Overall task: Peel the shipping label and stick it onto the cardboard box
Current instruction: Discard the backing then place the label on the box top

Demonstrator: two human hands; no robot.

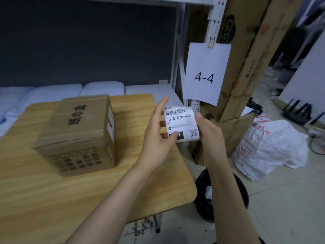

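Observation:
A white shipping label (181, 123) with a barcode, the text "070-070-A80" and a QR code is held up in front of me, above the table's right edge. My left hand (158, 136) pinches its lower left part, thumb on the black patch. Along the label's right edge, my right hand (209, 136) grips it. The cardboard box (79, 131) stands closed on the wooden table (52, 199), left of both hands and apart from them. It has black printed characters on top and a small sticker on its right side.
A black bin (204, 199) with paper scraps stands on the floor under my right forearm. A sheet reading "4-4" (204, 73) hangs on a metal rack beside a tall carton (246, 59). A white plastic bag (270, 148) lies on the floor at right.

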